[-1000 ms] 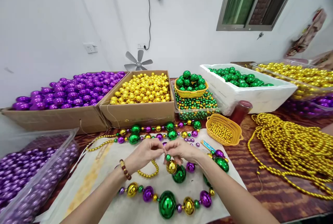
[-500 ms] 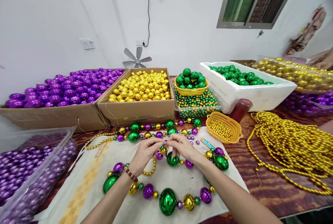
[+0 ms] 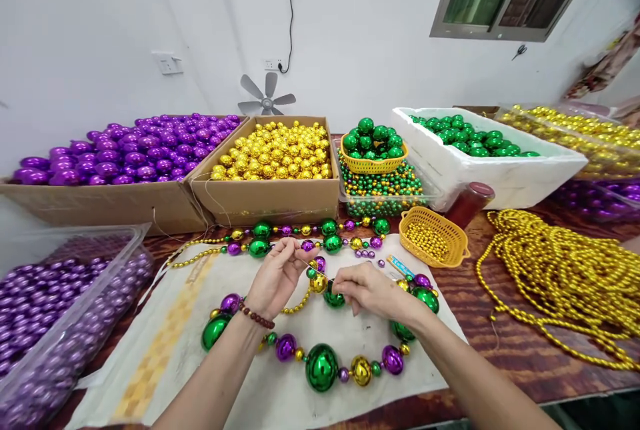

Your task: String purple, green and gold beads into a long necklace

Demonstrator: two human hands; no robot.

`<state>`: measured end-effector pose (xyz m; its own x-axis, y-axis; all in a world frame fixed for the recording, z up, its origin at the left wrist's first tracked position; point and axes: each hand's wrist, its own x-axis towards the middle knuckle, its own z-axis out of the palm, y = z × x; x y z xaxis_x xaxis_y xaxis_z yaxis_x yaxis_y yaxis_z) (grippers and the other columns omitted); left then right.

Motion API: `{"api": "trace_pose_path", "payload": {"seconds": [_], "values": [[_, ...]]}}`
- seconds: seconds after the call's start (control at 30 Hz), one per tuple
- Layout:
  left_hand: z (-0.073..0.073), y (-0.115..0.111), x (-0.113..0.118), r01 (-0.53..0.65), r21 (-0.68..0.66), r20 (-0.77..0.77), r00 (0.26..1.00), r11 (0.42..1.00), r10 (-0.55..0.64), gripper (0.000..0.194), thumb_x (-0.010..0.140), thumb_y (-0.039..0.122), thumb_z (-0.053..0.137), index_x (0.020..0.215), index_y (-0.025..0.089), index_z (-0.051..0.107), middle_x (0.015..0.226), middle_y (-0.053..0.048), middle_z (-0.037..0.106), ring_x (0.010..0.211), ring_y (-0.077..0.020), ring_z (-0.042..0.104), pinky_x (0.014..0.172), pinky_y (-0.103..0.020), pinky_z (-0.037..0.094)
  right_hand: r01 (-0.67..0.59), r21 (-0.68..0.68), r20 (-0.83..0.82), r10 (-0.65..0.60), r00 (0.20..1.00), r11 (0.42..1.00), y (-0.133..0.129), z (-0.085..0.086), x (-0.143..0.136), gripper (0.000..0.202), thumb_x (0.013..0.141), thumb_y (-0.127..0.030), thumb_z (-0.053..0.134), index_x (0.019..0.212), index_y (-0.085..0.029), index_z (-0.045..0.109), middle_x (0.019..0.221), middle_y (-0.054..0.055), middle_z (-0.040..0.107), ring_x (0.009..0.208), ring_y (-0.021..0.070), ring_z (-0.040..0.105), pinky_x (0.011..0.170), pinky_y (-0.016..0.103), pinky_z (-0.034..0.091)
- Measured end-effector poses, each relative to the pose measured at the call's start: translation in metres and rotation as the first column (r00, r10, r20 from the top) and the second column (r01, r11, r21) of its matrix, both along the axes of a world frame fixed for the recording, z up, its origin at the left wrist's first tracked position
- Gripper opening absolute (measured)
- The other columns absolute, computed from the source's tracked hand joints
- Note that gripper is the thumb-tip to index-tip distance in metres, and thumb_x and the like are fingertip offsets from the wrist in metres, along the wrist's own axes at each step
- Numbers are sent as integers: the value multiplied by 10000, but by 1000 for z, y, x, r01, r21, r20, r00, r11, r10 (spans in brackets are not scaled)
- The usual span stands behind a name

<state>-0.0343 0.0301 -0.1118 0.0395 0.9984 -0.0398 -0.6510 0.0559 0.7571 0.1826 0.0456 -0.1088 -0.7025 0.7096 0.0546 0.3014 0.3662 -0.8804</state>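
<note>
A thin string [image 3: 320,273] runs between my two hands above the white cloth [image 3: 240,383]. My left hand [image 3: 278,275], a beaded bracelet at its wrist, pinches one end with fingers closed. The other end is pinched in my right hand [image 3: 366,289], palm down. Just beneath hang or lie a gold ball [image 3: 318,283] and a small green bead [image 3: 311,273]; whether they are on this string I cannot tell. A bead garland curves below my hands, with a large green ball [image 3: 321,368], a gold ball [image 3: 361,371] and purple balls [image 3: 393,359].
Behind are cardboard boxes of purple balls [image 3: 135,157] and gold balls [image 3: 280,150], and a white foam box [image 3: 495,173]. A yellow basket [image 3: 459,250] holds small gold beads. Gold bead strands [image 3: 550,283] lie right; a plastic bin [image 3: 135,263] of purple beads stands left.
My hands have drawn apart, the right one moving right and the left turning palm upward, so the string between them now shows. The view has shifted slightly.
</note>
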Motion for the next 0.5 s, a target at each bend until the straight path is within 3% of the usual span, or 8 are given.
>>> {"api": "trace_pose_path", "payload": {"seconds": [0.07,0.17,0.27,0.33,0.4,0.5], "values": [[6,1,1,-11,-8,47,999,1000,11,55,848,218,629,829,181,593,622,24,585,801,-156,664,871,-300,482,-1,20,-114,3,994,1000,1,16,2,190,922,-250,528,804,-189,664,863,10,658,810,135,640,744,234,476],[17,1,6,-12,-27,83,996,1000,14,30,831,165,641,832,173,612,574,40,535,706,-116,641,783,-237,513,-48,-45,-437,24,899,998,5,37,-5,171,920,-257,552,853,-196,697,1221,41,596,1170,185,524,1019,338,382],[27,0,13,-49,-59,67,996,997,53,33,822,143,641,828,176,636,677,30,598,659,-62,605,702,-157,515,-120,-183,-656,-30,754,976,7,47,-23,168,906,-264,577,892,-187,726,1032,60,689,1056,202,598,990,379,417],[34,0,15,-82,-92,11,996,992,83,32,809,167,650,832,190,653,788,18,653,715,-66,622,755,-168,531,-67,-228,-705,-117,699,971,7,51,-35,183,891,-288,598,866,-172,738,857,56,706,899,194,645,919,358,462],[40,1,16,-107,-142,-87,992,984,95,74,767,241,683,835,213,675,819,-3,690,828,-134,661,832,-252,550,9,-216,-731,-168,662,976,10,54,-45,208,869,-329,614,816,-169,736,767,51,696,780,185,658,817,332,506],[48,6,18,-214,-164,-225,959,963,174,126,617,339,746,733,314,702,700,20,716,794,-237,692,773,-402,574,82,-194,-769,-203,607,978,20,56,-58,265,830,-417,621,841,-177,734,593,25,651,574,177,645,635,308,535]]}}
